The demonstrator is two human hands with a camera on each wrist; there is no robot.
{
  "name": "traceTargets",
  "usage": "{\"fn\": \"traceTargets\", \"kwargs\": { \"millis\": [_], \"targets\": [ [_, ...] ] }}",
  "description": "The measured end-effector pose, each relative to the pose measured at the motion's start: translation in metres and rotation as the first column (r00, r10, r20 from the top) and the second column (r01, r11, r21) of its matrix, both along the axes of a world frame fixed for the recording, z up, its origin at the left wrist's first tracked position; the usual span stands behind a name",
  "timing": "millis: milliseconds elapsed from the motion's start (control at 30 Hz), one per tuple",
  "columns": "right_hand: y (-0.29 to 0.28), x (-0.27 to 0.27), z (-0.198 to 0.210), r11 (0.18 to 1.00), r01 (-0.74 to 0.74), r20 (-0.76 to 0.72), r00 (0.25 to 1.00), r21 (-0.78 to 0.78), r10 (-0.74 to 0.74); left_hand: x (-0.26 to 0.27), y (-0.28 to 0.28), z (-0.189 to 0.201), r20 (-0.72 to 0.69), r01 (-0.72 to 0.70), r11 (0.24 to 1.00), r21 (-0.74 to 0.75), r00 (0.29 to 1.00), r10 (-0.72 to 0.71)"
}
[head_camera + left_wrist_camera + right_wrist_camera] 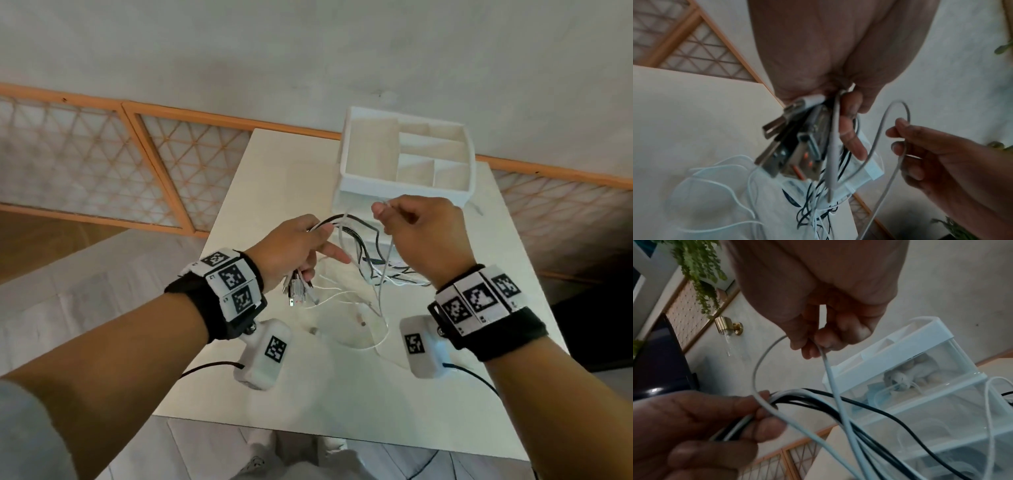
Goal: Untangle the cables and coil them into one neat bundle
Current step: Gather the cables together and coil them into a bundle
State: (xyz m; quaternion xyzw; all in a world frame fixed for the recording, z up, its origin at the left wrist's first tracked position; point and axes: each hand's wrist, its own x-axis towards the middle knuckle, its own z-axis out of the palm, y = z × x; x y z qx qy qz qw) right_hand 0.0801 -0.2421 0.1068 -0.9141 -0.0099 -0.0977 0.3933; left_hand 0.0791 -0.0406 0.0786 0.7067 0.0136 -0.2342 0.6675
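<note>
White cable [383,274] pinched in raised right hand [424,236], left hand [291,250] grip clamped on cable bunch [298,287].

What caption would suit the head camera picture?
Left hand grips gathered cables above a white table while right hand pinches one white cable.

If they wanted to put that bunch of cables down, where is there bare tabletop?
Bare table lies left of the white organiser, and along the near edge. The middle, under the left hand and right hand, is crowded with loose cables.
</note>
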Motion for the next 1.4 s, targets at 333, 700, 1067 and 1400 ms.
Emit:
{"fn": "traceTargets", "kwargs": {
  "millis": [333,700,1067,1400],
  "targets": [
    [-0.004,-0.006,0.025,0.838,0.005,-0.017,1.000,0.546,0.005,-0.005,-0.039,-0.002,-0.026,0.015,1.000,0.022,1.000,-0.015],
    [-0.095,0.019,0.037,0.549,0.379,-0.055,0.855,0.745,-0.516,0.000,0.007,-0.042,0.039,-0.011,0.860,0.510,0.999,-0.010],
    [-0.138,0.022,-0.031,0.716,0.614,-0.291,0.789,0.333,-0.541,0.022,-0.025,0.031,0.172,-0.101,0.905,0.412,0.985,0.032],
    [-0.034,-0.010,-0.004,0.925,-0.267,-0.126,0.962,-0.269,0.241,0.022,-0.071,0.038,0.279,-0.009,0.919,0.395,0.954,-0.111]
  ]
}}
